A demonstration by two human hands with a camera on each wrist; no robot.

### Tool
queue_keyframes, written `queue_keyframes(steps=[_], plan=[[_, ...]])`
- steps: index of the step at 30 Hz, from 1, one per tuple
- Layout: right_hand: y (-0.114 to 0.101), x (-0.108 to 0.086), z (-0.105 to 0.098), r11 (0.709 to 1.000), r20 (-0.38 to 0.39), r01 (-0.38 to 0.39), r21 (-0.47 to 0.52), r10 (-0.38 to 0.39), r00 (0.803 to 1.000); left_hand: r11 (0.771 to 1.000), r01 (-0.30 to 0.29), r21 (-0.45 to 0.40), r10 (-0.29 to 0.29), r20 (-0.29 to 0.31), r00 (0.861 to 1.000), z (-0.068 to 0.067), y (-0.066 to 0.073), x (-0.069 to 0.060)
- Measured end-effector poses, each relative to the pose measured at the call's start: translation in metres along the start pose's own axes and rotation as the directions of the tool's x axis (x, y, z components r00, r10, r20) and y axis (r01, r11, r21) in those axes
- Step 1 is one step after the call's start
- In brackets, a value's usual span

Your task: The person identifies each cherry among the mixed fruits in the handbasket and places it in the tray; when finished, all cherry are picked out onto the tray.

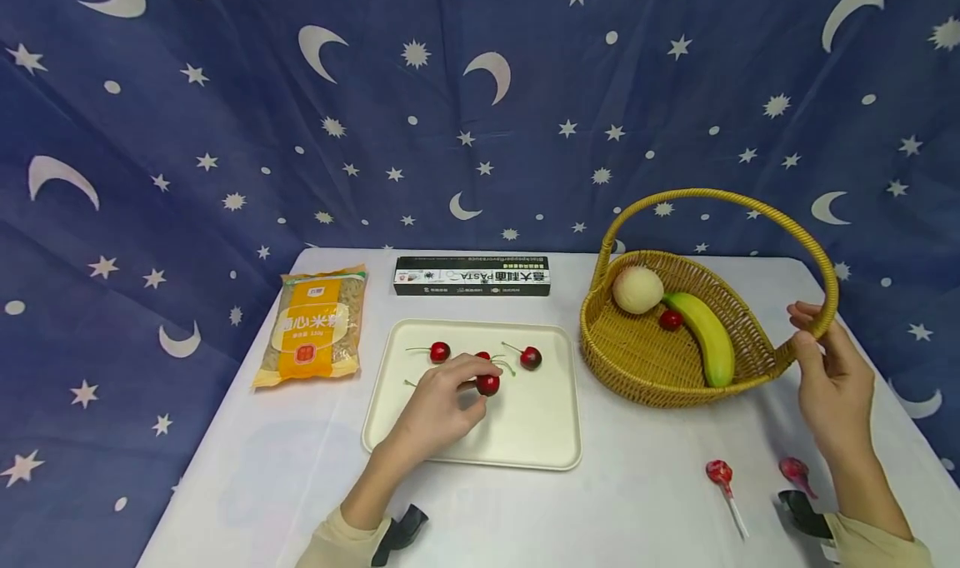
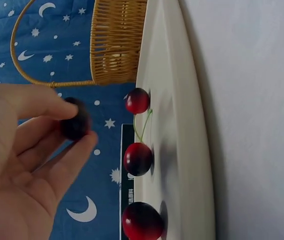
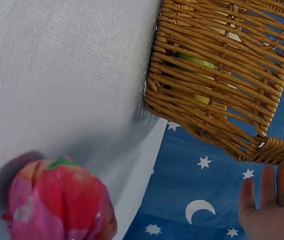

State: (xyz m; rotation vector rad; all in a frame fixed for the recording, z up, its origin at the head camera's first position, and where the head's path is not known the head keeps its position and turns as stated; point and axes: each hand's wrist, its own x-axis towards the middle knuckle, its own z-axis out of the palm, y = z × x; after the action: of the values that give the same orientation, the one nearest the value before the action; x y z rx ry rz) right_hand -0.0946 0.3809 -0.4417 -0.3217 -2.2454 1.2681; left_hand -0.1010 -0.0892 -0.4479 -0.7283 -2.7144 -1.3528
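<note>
Over the cream tray (image 1: 517, 435), my left hand (image 1: 442, 410) pinches a dark red cherry (image 1: 487, 384) between thumb and fingers; the left wrist view shows this cherry (image 2: 75, 120) held off the tray. Other cherries lie on the tray: one with a stem (image 1: 439, 352) at the left, another (image 1: 531, 358) at the right, and one partly hidden behind the fingers. On the right, my right hand (image 1: 840, 385) holds the handle (image 1: 828, 301) of a wicker basket (image 1: 637, 389) near its lower right end. Inside the basket are a banana (image 1: 708, 335), a cherry (image 1: 671, 320) and a pale round fruit (image 1: 638, 290).
A yellow-labelled food bag (image 1: 311, 326) lies left of the tray. Behind the tray is a black pasta box (image 1: 472, 276). Two lollipops, one with a white stick (image 1: 720, 473) and one pinkish (image 1: 795, 470), lie before the basket. A starry blue cloth (image 1: 420, 151) hangs behind the table.
</note>
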Motion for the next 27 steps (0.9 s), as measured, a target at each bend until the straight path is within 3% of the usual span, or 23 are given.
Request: queue_keyframes(steps=[9, 16, 27], plan=[[0.0, 0.001, -0.001, 1.0, 0.006, -0.012, -0.006, 0.012, 1.0, 0.976, -0.001, 0.217, -0.033, 0.153, 0.988, 0.002, -0.006, -0.001], [0.002, 0.001, -0.001, 1.0, 0.002, 0.011, 0.009, -0.012, 1.0, 0.951, 0.009, 0.308, -0.097, 0.272, 0.958, 0.005, -0.011, 0.0], [0.002, 0.001, -0.001, 1.0, 0.006, 0.011, 0.013, -0.011, 1.0, 0.96, 0.018, 0.278, -0.082, 0.22, 0.972, 0.004, -0.012, -0.003]])
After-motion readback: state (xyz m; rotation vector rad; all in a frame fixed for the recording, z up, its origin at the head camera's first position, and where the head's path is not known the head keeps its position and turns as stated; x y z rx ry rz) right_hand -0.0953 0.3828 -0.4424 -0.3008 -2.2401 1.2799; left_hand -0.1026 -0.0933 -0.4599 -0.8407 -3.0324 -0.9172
